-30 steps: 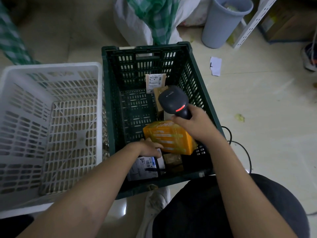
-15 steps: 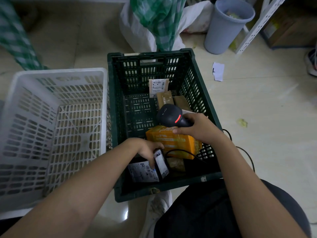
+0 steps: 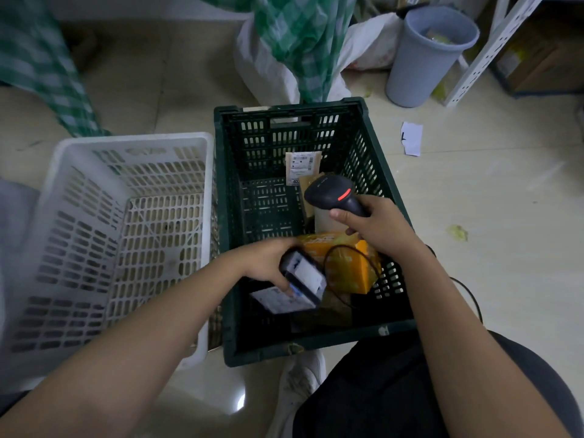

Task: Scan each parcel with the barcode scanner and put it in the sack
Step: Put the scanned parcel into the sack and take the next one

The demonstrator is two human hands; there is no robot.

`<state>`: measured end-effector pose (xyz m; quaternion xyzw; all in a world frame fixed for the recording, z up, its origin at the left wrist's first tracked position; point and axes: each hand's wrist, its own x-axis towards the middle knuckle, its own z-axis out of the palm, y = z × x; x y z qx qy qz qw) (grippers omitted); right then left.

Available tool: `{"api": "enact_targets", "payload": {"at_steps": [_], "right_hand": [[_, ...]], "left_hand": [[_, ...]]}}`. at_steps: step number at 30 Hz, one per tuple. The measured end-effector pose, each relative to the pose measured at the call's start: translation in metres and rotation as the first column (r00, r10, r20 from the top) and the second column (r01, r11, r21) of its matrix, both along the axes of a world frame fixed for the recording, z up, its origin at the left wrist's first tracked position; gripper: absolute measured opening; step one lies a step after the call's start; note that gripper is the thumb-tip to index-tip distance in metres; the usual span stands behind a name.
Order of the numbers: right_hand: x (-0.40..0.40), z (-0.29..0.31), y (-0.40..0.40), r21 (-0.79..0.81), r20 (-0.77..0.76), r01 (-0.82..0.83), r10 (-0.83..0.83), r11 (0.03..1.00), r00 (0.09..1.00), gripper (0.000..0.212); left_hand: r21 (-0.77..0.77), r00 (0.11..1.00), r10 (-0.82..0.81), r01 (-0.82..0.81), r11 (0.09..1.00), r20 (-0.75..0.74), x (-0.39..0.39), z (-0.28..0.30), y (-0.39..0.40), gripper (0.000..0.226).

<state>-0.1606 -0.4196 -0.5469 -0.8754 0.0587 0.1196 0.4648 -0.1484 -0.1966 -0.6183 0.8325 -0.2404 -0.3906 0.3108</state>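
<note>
The left hand (image 3: 268, 263) gripped a small dark parcel (image 3: 303, 275) with a white label, held over the near end of the green crate (image 3: 373, 143). The right hand (image 3: 376, 226) clasped the barcode scanner (image 3: 331, 192) above an orange box (image 3: 347, 263). A white crate (image 3: 63, 172) stood touching the green one on the pale tiled floor (image 3: 489, 200). Beyond lay a white sack (image 3: 262, 67), a grey bin (image 3: 423, 55) and a paper scrap (image 3: 412, 142).

Left hand (image 3: 265, 263) grips small dark parcel with white label (image 3: 305, 276) above near end of dark green slatted plastic crate (image 3: 227, 216). Right hand (image 3: 376, 226) holds black barcode scanner (image 3: 331, 194), red light lit, over crate. Orange box (image 3: 347, 267) below scanner cable. White slatted plastic crate (image 3: 126, 143) touching green crate's left side. Grey plastic bin (image 3: 423, 58) on floor beyond.
</note>
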Motion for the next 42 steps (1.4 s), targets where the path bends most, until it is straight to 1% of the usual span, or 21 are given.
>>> {"api": "enact_targets", "payload": {"at_steps": [1,3,4,6,7,8,10,12,13,16,18,21,24,26,29,30,32,35,37,39,42], "right_hand": [[0.0,0.003,0.003,0.002,0.034,0.023,-0.023,1.0,0.999,0.03],[-0.001,0.012,0.009,0.028,0.108,0.073,-0.075,0.997,0.991,0.021],[-0.001,0.017,0.013,0.037,0.146,0.101,-0.105,0.994,0.984,0.02],[-0.003,0.029,0.022,0.068,0.208,0.151,-0.162,0.986,0.965,0.021],[-0.004,0.035,0.028,0.113,0.224,0.167,-0.189,0.979,0.956,0.022],[-0.005,0.041,0.034,0.178,0.223,0.177,-0.215,0.968,0.951,0.022],[-0.008,0.049,0.049,0.311,0.167,0.196,-0.257,0.93,0.952,0.021],[-0.012,0.055,0.065,0.406,0.066,0.221,-0.27,0.887,0.961,0.02],[-0.014,0.056,0.073,0.436,0.021,0.221,-0.256,0.872,0.967,0.02],[-0.022,0.053,0.102,0.492,-0.064,0.174,-0.164,0.853,0.984,0.024],[-0.029,0.048,0.121,0.476,-0.071,0.134,-0.114,0.869,0.991,0.016],[-0.038,0.039,0.149,0.475,-0.097,0.095,-0.055,0.875,0.994,0.018],[-0.042,0.029,0.17,0.471,-0.131,0.054,0.009,0.88,0.991,0.021],[-0.042,0.022,0.18,0.461,-0.137,0.042,0.024,0.886,0.99,0.022],[-0.037,0.016,0.19,0.442,-0.113,0.046,0.004,0.896,0.994,0.023],[-0.035,0.015,0.192,0.433,-0.103,0.042,0.003,0.901,0.995,0.023],[-0.033,0.015,0.195,0.413,-0.09,0.02,0.019,0.911,0.996,0.023],[-0.028,0.022,0.192,0.34,-0.004,-0.022,0.025,0.94,1.0,0.018],[-0.025,0.036,0.182,0.288,0.04,-0.022,0.011,0.957,0.999,0.013],[-0.026,0.049,0.169,0.275,0.018,-0.028,0.024,0.961,1.0,0.012],[-0.039,0.057,0.16,0.234,-0.049,-0.05,0.063,0.971,0.997,0.021]], "left_hand": [[-0.05,0.995,0.097,-0.096,0.994,0.007,0.0,0.008,0.005,0.091],[-0.119,0.954,0.299,-0.299,0.947,-0.011,-0.001,0.028,0.014,0.095],[-0.145,0.916,0.4,-0.398,0.906,-0.016,-0.003,0.039,0.019,0.096],[-0.22,0.827,0.562,-0.55,0.806,-0.008,-0.009,0.061,0.029,0.087],[-0.255,0.778,0.628,-0.611,0.75,-0.015,-0.012,0.07,0.035,0.08],[-0.29,0.725,0.688,-0.665,0.688,-0.03,-0.016,0.077,0.042,0.078],[-0.332,0.62,0.782,-0.753,0.567,-0.071,-0.025,0.087,0.057,0.084],[-0.362,0.515,0.844,-0.822,0.439,-0.146,-0.035,0.091,0.076,0.093],[-0.372,0.475,0.86,-0.844,0.387,-0.185,-0.04,0.093,0.086,0.091],[-0.355,0.375,0.892,-0.893,0.276,-0.252,-0.058,0.096,0.111,0.086],[-0.331,0.322,0.903,-0.917,0.222,-0.285,-0.07,0.097,0.123,0.074],[-0.306,0.271,0.915,-0.935,0.177,-0.299,-0.086,0.094,0.136,0.053],[-0.298,0.283,0.925,-0.933,0.204,-0.253,-0.099,0.09,0.146,0.043],[-0.261,0.29,0.914,-0.941,0.218,-0.284,-0.104,0.084,0.153,0.057],[-0.222,0.343,0.847,-0.936,0.273,-0.407,-0.108,0.074,0.165,0.102],[-0.228,0.36,0.823,-0.931,0.286,-0.44,-0.11,0.071,0.168,0.11],[-0.259,0.379,0.802,-0.922,0.287,-0.462,-0.113,0.066,0.171,0.109],[-0.303,0.361,0.83,-0.921,0.245,-0.426,-0.112,0.063,0.17,0.092],[-0.343,0.323,0.844,-0.922,0.18,-0.427,-0.107,0.065,0.17,0.096],[-0.385,0.291,0.864,-0.914,0.126,-0.41,-0.101,0.07,0.171,0.094],[-0.428,0.251,0.903,-0.9,0.084,-0.35,-0.093,0.077,0.175,0.09]]}}
